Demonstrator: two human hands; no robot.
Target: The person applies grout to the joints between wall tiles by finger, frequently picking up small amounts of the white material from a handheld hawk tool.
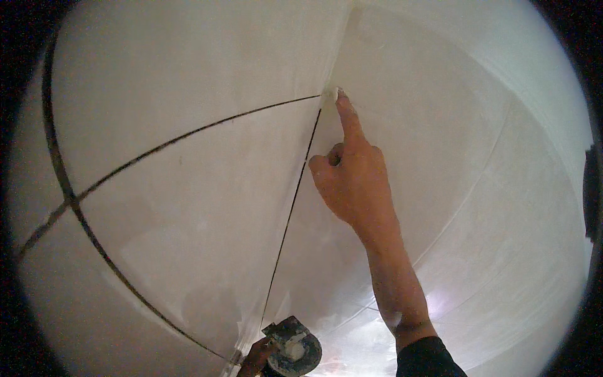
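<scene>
Pale tiles (188,251) meet along dark joint lines, one long thin joint (286,226) running up the middle. My right hand (358,182) reaches up from the lower right, its index finger stretched out and the other fingers curled in. A dab of white paste (337,94) sits at that fingertip, which touches the surface beside the spot where two dark joints end. At the lower edge my left hand (254,358), partly cut off, grips a dark, round-ended container (301,352). White paste (294,350) lies in it.
Another dark joint (113,267) curves down the left side and crosses a joint (188,134) that runs toward my fingertip. Above the fingertip, a pale joint (339,50) continues upward. Bright glare (361,339) lies at the bottom. A dark object (590,195) shows at the right rim.
</scene>
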